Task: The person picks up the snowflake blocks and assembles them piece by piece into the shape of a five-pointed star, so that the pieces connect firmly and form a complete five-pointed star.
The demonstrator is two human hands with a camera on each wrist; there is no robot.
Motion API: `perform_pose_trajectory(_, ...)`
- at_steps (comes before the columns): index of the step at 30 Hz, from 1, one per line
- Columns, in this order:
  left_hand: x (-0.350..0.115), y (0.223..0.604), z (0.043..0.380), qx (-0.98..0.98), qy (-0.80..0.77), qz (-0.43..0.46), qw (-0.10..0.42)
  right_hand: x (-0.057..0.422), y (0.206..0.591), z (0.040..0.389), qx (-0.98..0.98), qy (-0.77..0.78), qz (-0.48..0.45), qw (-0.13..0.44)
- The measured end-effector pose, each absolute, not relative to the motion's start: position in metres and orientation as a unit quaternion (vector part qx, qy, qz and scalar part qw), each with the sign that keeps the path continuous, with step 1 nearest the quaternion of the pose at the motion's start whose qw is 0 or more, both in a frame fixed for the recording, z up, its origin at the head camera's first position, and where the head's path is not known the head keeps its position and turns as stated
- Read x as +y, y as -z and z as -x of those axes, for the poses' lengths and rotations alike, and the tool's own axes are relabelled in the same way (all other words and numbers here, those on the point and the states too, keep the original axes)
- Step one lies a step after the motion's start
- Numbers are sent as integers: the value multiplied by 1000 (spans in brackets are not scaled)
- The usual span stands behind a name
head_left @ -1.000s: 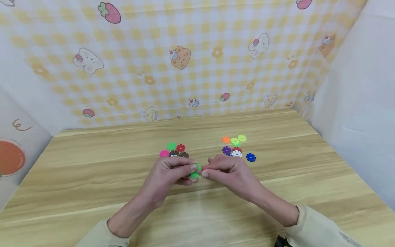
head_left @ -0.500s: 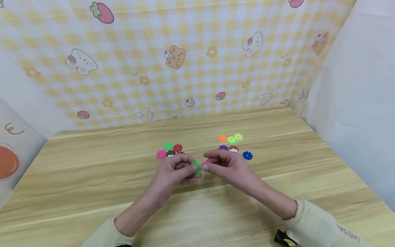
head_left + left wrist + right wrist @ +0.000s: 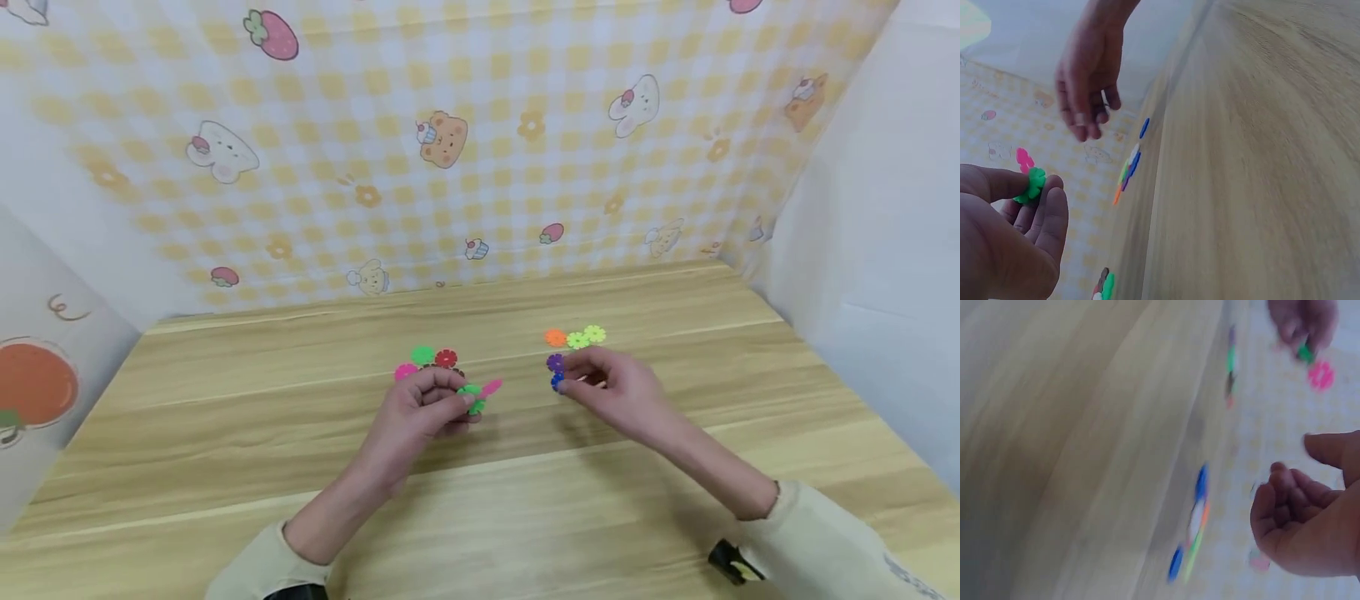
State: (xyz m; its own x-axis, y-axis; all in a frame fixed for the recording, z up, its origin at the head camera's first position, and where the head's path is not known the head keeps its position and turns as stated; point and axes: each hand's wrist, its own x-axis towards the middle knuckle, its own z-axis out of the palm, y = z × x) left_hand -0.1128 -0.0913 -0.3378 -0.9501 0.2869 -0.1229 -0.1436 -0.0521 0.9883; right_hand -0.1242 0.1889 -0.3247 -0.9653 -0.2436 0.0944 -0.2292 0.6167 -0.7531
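Observation:
My left hand [image 3: 423,412] pinches a small joined piece of notched snowflake building discs between thumb and fingers. Its green part [image 3: 1035,182] lies at the fingertips, and a pink snowflake disc [image 3: 491,387] sticks out from it toward the right. Nothing is in my right hand [image 3: 1307,512]; in the right wrist view its thumb stands apart from loosely bent fingers. In the head view that hand hovers over the right group of discs, its fingertips overlapping a blue disc [image 3: 557,382] and a purple disc [image 3: 555,362]. Part of this group is hidden behind it.
Orange [image 3: 556,337] and yellow-green discs [image 3: 594,333] lie at the back of the right group. A left group, partly behind my left hand, has a green disc [image 3: 422,355], a red disc [image 3: 446,357] and a pink disc [image 3: 406,372]. A patterned cloth [image 3: 322,150] hangs behind the wooden table [image 3: 225,433].
My right hand has let go of the pink disc and moved right, over the right group. The pink disc stays joined to the green part in my left hand.

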Motion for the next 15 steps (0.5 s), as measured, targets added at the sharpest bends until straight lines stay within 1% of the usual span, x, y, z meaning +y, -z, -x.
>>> perform_pose_trajectory(2,-96,338,112,670,-727,-46,145,202,329,130,926,360,115,3)
perform_pose_trajectory(6,-102,339,109,670,-728,-35,139,224,340,141,951,295,82,37)
perform_pose_trajectory(10,-105,339,108,670,-731,-28,131,238,350,148,954,284,81,56)
perform_pose_trajectory(15,-104,340,110,670,-729,-34,133,247,356,150,955,276,97,45)
